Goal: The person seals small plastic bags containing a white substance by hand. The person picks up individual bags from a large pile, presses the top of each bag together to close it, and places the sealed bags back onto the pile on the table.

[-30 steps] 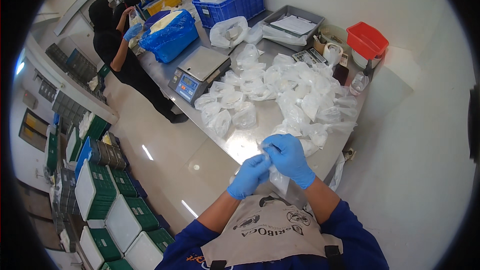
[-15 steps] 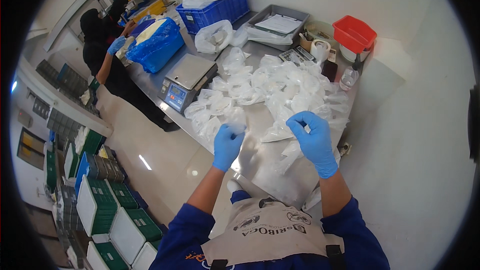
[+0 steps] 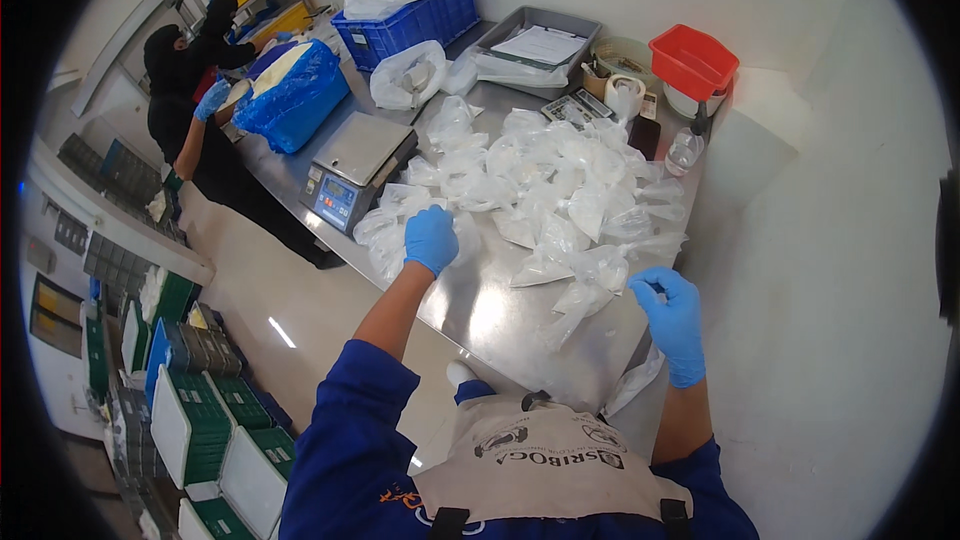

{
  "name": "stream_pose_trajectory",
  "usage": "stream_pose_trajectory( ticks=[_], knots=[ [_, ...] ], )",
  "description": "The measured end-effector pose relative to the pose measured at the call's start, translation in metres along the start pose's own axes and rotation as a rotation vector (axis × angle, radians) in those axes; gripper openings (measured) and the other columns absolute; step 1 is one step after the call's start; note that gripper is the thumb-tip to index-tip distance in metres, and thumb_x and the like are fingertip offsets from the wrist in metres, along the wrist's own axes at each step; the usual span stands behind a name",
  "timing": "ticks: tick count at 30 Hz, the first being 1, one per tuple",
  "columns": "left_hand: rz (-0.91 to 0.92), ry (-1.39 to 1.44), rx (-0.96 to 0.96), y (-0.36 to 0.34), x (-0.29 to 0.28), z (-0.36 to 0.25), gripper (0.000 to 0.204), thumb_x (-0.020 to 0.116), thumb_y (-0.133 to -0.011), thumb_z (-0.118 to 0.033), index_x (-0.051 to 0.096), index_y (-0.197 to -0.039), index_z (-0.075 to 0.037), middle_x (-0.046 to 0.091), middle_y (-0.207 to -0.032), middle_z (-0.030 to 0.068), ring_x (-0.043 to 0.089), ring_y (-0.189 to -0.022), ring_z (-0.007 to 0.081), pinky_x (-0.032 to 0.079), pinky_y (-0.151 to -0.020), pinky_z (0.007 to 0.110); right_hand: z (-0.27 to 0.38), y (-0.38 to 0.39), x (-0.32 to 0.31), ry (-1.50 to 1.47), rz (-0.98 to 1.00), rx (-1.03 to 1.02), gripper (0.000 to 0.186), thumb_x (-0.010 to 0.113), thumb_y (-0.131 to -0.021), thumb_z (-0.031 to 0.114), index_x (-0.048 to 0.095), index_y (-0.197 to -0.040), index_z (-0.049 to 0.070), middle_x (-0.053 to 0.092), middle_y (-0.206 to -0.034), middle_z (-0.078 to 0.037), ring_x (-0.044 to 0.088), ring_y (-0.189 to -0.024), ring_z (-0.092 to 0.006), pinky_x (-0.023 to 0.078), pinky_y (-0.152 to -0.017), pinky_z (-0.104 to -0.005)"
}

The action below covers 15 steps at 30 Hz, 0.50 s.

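Observation:
My left hand [image 3: 430, 240], in a blue glove, is closed on a clear plastic bag [image 3: 457, 238] at the front left of the pile of knotted bags of pale contents [image 3: 565, 175] on the steel table. My right hand [image 3: 672, 325], also gloved, is held over the table's right edge, fingers curled with thumb near index; whatever is between them, if anything, I cannot make out. Loose-ended bags [image 3: 580, 305] lie just left of it. A silver scale [image 3: 355, 155] stands behind my left hand.
Along the back sit a blue bag-lined tub [image 3: 290, 105], a blue crate [image 3: 395, 35], a grey tray [image 3: 530, 50], a red basin [image 3: 690, 60] and a bottle [image 3: 685, 150]. Two co-workers [image 3: 215, 180] in dark clothes work at the left. Green crates [image 3: 180, 430] are stacked lower left. A wall bounds the right.
My hands have moved apart from near my apron: the left went forward and left onto the pile with a bag, the right moved rightward. The view has shifted slightly.

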<state>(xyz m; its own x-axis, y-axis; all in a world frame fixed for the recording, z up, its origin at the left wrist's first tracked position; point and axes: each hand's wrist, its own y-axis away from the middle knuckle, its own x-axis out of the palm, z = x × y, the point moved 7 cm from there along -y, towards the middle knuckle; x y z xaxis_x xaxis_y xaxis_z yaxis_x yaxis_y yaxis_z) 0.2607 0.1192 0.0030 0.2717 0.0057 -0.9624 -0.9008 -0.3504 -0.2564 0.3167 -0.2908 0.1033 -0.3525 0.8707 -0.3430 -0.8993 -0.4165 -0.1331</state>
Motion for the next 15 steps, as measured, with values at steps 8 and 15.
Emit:
stream_pose_trajectory(
  ticks=[8,15],
  knots=[
    [0.233,0.765,-0.266,0.015,-0.05,-0.04,0.026,0.064,-0.083,-0.025,0.063,-0.082,0.001,0.066,-0.079,0.0172,0.064,-0.074,0.0278,0.05,-0.072,0.04,-0.01,-0.005,0.08,-0.283,0.154,0.048,0.019,0.069,-0.092,0.009,0.069,-0.108,0.0,0.07,-0.095,-0.005,0.063,-0.083,-0.011,0.051,-0.077,-0.0257],
    [0.442,1.592,-0.334,0.087,-0.066,-0.101,0.029,0.064,-0.094,-0.028,0.065,-0.108,-0.003,0.066,-0.101,0.0057,0.062,-0.089,0.0152,0.051,-0.082,0.031,-0.034,0.0,0.163,-0.822,0.385,0.394,0.026,0.066,-0.091,0.006,0.063,-0.116,0.0,0.065,-0.099,-0.002,0.062,-0.087,-0.0098,0.05,-0.079,-0.0241]
  ],
)
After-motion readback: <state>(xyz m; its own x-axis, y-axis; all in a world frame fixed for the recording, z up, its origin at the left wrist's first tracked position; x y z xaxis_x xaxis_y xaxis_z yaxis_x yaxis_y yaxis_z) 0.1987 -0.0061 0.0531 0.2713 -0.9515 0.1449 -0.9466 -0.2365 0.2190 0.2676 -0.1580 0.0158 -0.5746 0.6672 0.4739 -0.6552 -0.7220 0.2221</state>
